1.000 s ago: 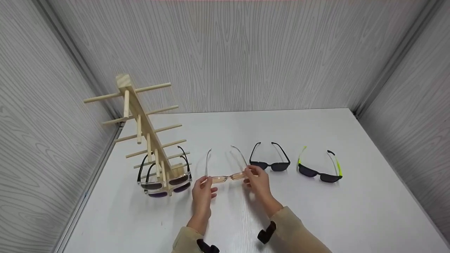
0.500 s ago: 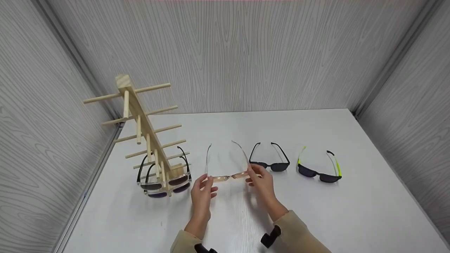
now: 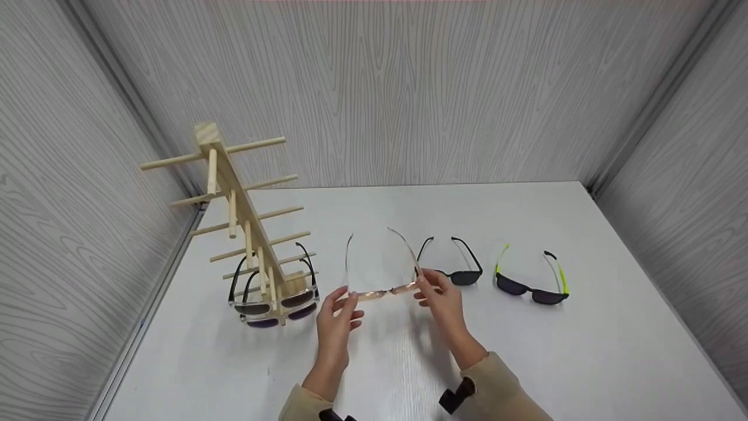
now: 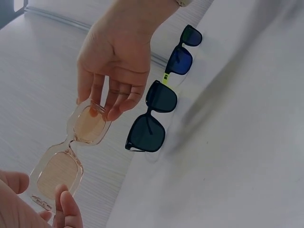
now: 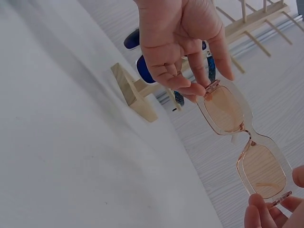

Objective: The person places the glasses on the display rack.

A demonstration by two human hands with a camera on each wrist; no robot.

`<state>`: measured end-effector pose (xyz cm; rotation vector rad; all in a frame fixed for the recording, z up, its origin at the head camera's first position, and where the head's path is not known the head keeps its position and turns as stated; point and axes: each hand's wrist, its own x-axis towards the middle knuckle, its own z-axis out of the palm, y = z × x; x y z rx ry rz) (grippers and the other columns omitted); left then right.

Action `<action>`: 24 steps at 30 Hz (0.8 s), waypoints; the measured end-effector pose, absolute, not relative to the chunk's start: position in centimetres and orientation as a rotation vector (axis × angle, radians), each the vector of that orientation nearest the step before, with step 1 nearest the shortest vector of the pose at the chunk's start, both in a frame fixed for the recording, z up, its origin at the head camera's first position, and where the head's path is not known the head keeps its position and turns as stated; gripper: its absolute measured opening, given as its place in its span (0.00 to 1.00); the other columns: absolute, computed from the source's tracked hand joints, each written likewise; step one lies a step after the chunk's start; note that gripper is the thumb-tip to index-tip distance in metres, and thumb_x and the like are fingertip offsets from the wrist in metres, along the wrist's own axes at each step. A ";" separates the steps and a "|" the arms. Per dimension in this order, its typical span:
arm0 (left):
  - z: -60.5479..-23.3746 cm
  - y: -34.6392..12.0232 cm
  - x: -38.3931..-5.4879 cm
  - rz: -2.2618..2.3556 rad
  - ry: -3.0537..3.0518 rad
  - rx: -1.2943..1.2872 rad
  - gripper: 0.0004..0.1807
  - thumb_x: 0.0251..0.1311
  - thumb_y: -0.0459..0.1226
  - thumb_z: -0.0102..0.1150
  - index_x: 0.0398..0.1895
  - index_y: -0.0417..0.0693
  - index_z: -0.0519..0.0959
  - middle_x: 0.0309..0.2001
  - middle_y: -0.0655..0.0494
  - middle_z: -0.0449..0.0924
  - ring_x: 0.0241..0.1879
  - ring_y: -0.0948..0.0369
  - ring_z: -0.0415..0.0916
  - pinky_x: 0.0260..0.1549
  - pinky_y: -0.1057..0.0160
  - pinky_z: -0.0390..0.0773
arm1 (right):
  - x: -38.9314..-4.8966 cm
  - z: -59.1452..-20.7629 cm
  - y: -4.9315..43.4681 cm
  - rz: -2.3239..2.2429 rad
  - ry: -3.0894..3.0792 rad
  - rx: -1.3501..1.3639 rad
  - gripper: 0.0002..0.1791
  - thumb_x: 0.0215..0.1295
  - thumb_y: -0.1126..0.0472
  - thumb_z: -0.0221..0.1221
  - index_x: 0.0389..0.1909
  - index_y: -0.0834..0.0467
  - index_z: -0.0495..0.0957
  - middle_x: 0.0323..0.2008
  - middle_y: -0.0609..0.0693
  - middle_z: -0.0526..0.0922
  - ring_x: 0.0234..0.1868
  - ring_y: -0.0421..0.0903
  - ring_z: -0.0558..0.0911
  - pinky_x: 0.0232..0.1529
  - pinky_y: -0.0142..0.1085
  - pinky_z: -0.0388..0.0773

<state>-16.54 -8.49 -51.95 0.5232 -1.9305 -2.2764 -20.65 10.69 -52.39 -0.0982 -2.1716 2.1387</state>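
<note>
Clear-framed sunglasses (image 3: 371, 296) with pale orange lenses are held between both hands, their temples unfolded and pointing away from the person. My left hand (image 3: 334, 330) pinches the left end of the frame front between thumb and fingers. At the opposite end, my right hand (image 3: 445, 301) pinches the frame beside the hinge. In the left wrist view the lenses (image 4: 58, 173) hang above the table, a thumb and fingers at each outer corner. Behind the right hand lie black sunglasses (image 3: 464, 278), one lens partly covered by that hand.
A wooden display rack (image 3: 245, 210) with several pegs stands at the left; dark-lensed sunglasses (image 3: 251, 309) hang on its lower pegs, one pair above another. Black sunglasses with neon-yellow temples (image 3: 548, 296) lie farther right on the white table (image 3: 584, 362). Grey wood-grain panels (image 3: 374, 93) enclose the table.
The orange-lensed sunglasses have risen slightly, their temple tips shifting up in the head view. My right hand has moved a little right, overlapping the black sunglasses more; both hands keep their grip.
</note>
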 end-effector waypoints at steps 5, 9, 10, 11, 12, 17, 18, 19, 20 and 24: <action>-51.2 -8.6 -16.0 -2.330 -1.890 0.462 0.27 0.62 0.43 0.58 0.61 0.39 0.67 0.44 0.45 0.70 0.32 0.56 0.77 0.34 0.58 0.78 | -20.3 -51.8 10.8 2.132 -2.137 -0.053 0.22 0.64 0.56 0.58 0.53 0.66 0.73 0.41 0.59 0.78 0.37 0.54 0.80 0.34 0.37 0.78; -50.5 -8.7 -15.5 -2.366 -1.861 0.438 0.28 0.62 0.42 0.58 0.62 0.39 0.66 0.43 0.47 0.71 0.33 0.56 0.77 0.34 0.59 0.78 | -20.0 -51.1 10.9 2.147 -2.115 -0.032 0.21 0.64 0.55 0.59 0.53 0.64 0.74 0.43 0.60 0.77 0.39 0.54 0.79 0.34 0.36 0.78; -50.3 -8.8 -15.5 -2.371 -1.854 0.434 0.28 0.61 0.42 0.58 0.62 0.39 0.66 0.43 0.47 0.71 0.33 0.56 0.77 0.34 0.59 0.78 | -19.8 -50.6 10.9 2.155 -2.112 -0.021 0.20 0.64 0.56 0.58 0.53 0.65 0.74 0.43 0.61 0.77 0.40 0.56 0.78 0.35 0.36 0.78; -50.1 -8.8 -15.4 -2.376 -1.848 0.429 0.28 0.61 0.42 0.58 0.62 0.39 0.66 0.43 0.48 0.71 0.33 0.56 0.77 0.34 0.59 0.78 | -19.5 -50.1 10.8 2.156 -2.113 -0.012 0.20 0.65 0.57 0.58 0.53 0.65 0.74 0.43 0.61 0.77 0.40 0.56 0.78 0.35 0.37 0.78; -49.9 -8.8 -15.3 -2.381 -1.844 0.427 0.27 0.61 0.42 0.58 0.61 0.40 0.66 0.42 0.48 0.71 0.32 0.56 0.77 0.34 0.59 0.78 | -19.2 -49.5 10.7 2.159 -2.115 -0.008 0.19 0.65 0.58 0.57 0.53 0.65 0.74 0.43 0.61 0.77 0.41 0.57 0.78 0.36 0.38 0.78; -49.2 -9.0 -15.0 -2.395 -1.827 0.416 0.25 0.61 0.41 0.59 0.59 0.41 0.68 0.41 0.48 0.71 0.32 0.55 0.78 0.32 0.61 0.78 | -18.5 -47.6 10.7 2.154 -2.127 0.041 0.17 0.66 0.63 0.55 0.54 0.67 0.72 0.45 0.65 0.76 0.40 0.56 0.78 0.38 0.44 0.78; -49.1 -9.0 -14.9 -2.398 -1.823 0.413 0.25 0.61 0.41 0.59 0.59 0.41 0.68 0.41 0.47 0.71 0.32 0.55 0.78 0.32 0.62 0.78 | -18.6 -47.8 10.8 2.161 -2.122 0.047 0.18 0.66 0.63 0.55 0.54 0.66 0.72 0.45 0.65 0.76 0.40 0.54 0.78 0.38 0.45 0.78; -48.9 -9.1 -14.8 -2.400 -1.820 0.409 0.25 0.61 0.41 0.59 0.59 0.41 0.68 0.41 0.47 0.71 0.32 0.54 0.78 0.32 0.62 0.78 | -18.8 -48.0 10.9 2.167 -2.115 0.056 0.18 0.66 0.62 0.56 0.54 0.66 0.72 0.45 0.64 0.76 0.40 0.54 0.79 0.38 0.46 0.78; -48.8 -9.1 -14.8 -2.405 -1.817 0.406 0.24 0.61 0.40 0.59 0.59 0.42 0.68 0.41 0.47 0.71 0.32 0.54 0.78 0.32 0.62 0.78 | -18.9 -48.2 11.0 2.175 -2.108 0.063 0.18 0.66 0.62 0.56 0.54 0.66 0.72 0.45 0.63 0.77 0.39 0.53 0.79 0.38 0.45 0.78; -48.2 -9.3 -14.4 -2.407 -1.815 0.385 0.24 0.60 0.41 0.60 0.58 0.42 0.68 0.41 0.47 0.72 0.32 0.55 0.78 0.31 0.62 0.78 | -19.2 -48.5 11.1 2.205 -2.073 0.085 0.20 0.65 0.60 0.58 0.54 0.65 0.73 0.45 0.62 0.77 0.40 0.54 0.79 0.37 0.42 0.78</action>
